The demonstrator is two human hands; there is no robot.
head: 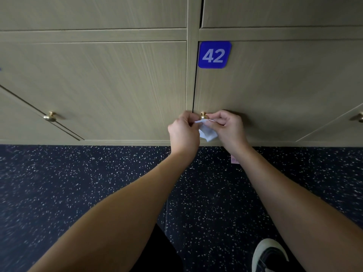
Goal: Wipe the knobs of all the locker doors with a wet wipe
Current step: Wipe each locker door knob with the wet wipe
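Both hands pinch one crumpled white wet wipe [207, 132] between them — the left hand [183, 132] grips its left edge, the right hand [225, 127] its upper right corner, fingers curled on the cloth. The small round brass knob [203, 115] of the olive wood-grain locker door numbered 42 [275, 91] sits just above the wipe, touching or nearly touching the right fingertips [211, 116], its stem pointing out toward the person. The right hand looks nearer — the cloth likely goes up over the knob next.
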